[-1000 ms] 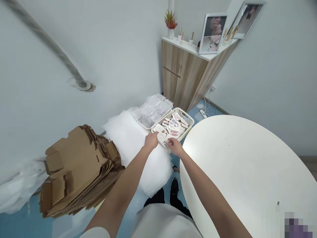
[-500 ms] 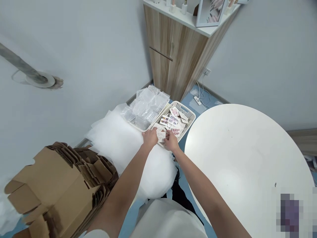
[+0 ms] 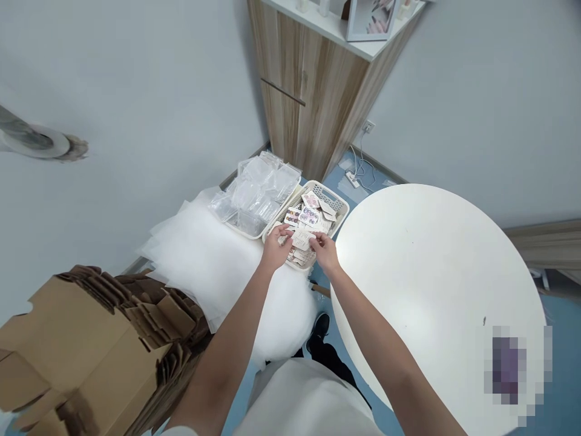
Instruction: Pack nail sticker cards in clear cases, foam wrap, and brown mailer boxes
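A small white card (image 3: 302, 239) with lines of print is held up over a white plastic basket (image 3: 344, 213). My left hand (image 3: 275, 249) pinches it at the left edge. At its right edge, my right hand (image 3: 325, 252) grips it between thumb and fingers. Below and behind lie many similar cards in the basket, some face up with rows of small coloured pieces (image 3: 309, 215); my hands and the held card hide part of the pile. Touching this basket on the left is another white basket (image 3: 245, 233), heaped with clear plastic packaging (image 3: 261, 188).
White foam sheets (image 3: 190, 242) are stacked before the baskets. Flattened cardboard boxes (image 3: 86, 327) stand at lower left. On the right is a round white table (image 3: 436, 260) with a blurred purple patch. A wood-grain cabinet (image 3: 308, 91) and a power strip (image 3: 352, 179) are behind.
My hands have lifted the card slightly and drawn apart, with the card now spread between them. The whole view has shifted a little, so surroundings appear further left.
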The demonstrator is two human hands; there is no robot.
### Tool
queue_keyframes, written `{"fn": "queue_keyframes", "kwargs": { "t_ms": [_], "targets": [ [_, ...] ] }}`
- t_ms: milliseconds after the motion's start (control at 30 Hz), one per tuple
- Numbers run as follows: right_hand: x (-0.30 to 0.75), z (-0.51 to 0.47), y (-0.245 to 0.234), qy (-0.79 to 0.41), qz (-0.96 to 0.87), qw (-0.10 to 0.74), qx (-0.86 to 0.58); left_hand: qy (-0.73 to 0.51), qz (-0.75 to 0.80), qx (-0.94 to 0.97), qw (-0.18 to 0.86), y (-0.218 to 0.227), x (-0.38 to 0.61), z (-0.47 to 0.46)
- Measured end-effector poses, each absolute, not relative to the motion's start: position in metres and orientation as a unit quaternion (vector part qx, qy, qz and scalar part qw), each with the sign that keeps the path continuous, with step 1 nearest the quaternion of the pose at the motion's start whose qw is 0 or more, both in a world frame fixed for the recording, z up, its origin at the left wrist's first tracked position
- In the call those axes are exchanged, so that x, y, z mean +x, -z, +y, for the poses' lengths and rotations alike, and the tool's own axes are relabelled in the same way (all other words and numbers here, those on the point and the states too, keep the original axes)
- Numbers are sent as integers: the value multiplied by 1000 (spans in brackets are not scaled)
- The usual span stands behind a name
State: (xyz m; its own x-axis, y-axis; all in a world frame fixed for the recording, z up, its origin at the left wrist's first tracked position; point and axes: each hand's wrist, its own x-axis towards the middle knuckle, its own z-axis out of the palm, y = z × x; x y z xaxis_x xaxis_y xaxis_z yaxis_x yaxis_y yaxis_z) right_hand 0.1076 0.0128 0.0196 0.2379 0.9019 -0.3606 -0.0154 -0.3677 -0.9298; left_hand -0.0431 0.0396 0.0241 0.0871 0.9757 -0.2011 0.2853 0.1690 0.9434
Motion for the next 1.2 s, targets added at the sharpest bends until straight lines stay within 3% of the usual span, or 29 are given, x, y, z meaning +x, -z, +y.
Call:
{"fn": "queue_keyframes", "kwargs": {
  "t_ms": [233, 500, 900, 1200],
  "targets": [
    [158, -50, -67, -590, -268, 502, -572, -367, 495, 476, 627, -51, -2, -9],
    [242, -182, -91, -535, -225, 565, -587, -335, 384, 530, 678, -93, 84, -118],
    [344, -312, -96, -507, -152, 644, -553, -177, 381, 377, 825, -105, 192, -235],
    [361, -343, -94, -577, -166, 649, -467, -127, 386, 408, 817, -106, 202, -257]
  ]
}}
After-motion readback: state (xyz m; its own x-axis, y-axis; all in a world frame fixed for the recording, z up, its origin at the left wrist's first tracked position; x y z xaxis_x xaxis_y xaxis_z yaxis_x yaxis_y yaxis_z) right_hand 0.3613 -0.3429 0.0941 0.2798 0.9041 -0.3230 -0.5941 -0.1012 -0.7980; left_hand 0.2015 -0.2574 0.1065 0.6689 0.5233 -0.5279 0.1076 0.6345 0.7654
